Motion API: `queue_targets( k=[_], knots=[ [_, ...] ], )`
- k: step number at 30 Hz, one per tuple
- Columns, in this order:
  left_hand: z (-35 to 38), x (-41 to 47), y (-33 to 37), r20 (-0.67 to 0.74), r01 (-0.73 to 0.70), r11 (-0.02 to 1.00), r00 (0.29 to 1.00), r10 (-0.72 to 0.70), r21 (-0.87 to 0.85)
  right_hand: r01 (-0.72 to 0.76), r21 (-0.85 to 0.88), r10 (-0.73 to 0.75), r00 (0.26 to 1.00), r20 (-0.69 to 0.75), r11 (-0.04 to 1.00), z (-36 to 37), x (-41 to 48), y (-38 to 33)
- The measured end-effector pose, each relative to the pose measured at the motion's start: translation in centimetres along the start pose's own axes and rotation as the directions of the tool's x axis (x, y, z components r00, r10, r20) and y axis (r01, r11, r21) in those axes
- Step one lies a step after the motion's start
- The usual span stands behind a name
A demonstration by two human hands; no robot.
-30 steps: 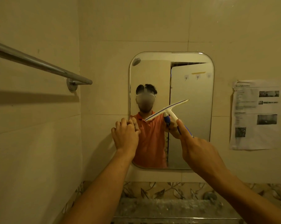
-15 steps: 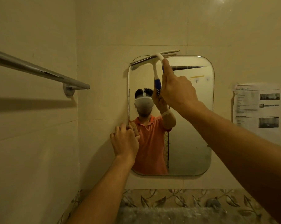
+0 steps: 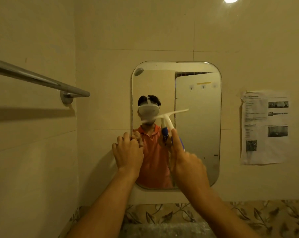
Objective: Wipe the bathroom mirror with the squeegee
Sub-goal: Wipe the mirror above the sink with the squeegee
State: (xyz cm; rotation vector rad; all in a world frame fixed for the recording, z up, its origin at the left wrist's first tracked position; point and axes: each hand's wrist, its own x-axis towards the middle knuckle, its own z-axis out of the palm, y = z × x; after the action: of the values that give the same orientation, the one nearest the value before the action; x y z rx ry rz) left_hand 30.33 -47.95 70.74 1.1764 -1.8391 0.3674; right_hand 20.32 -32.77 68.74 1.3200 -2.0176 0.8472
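A rounded rectangular mirror (image 3: 198, 127) hangs on the tiled wall ahead. My right hand (image 3: 186, 162) grips the blue-and-white handle of a squeegee (image 3: 167, 117), index finger stretched along it. The white blade lies tilted across the mirror's middle left, its right end higher, blurred with motion. My left hand (image 3: 128, 153) rests curled at the mirror's left edge, fingertips on the rim. The glass reflects a person in an orange shirt and an open door.
A metal towel bar (image 3: 35, 79) juts from the left wall at upper left. A printed paper sheet (image 3: 265, 127) is stuck to the wall right of the mirror. Below runs a leaf-patterned tile band (image 3: 179, 215) above a grey ledge.
My right hand has drawn the squeegee down from the mirror's top edge to its middle. The left hand has stayed at the mirror's left rim.
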Motion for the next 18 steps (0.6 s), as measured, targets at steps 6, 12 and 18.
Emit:
queue_targets(
  k=[6, 12, 18],
  knots=[
    [-0.1, 0.0, 0.1, 0.016, 0.007, 1.0, 1.0, -0.007, 0.009, -0.044, 0.09, 0.04, 0.998, 0.046, 0.995, -1.8, -1.7, 0.2],
    [0.3, 0.0, 0.3, 0.009, 0.008, 1.0, 1.0, -0.008, 0.022, -0.055, 0.366, 0.145, 0.964, -0.222, 0.929, -10.3, 6.6, -0.2],
    [0.5, 0.0, 0.3, -0.02, 0.017, 1.0, 1.0, -0.017, -0.001, -0.12, 0.252, 0.175, 0.963, -0.205, 0.96, -12.8, 13.4, -1.7]
  ],
)
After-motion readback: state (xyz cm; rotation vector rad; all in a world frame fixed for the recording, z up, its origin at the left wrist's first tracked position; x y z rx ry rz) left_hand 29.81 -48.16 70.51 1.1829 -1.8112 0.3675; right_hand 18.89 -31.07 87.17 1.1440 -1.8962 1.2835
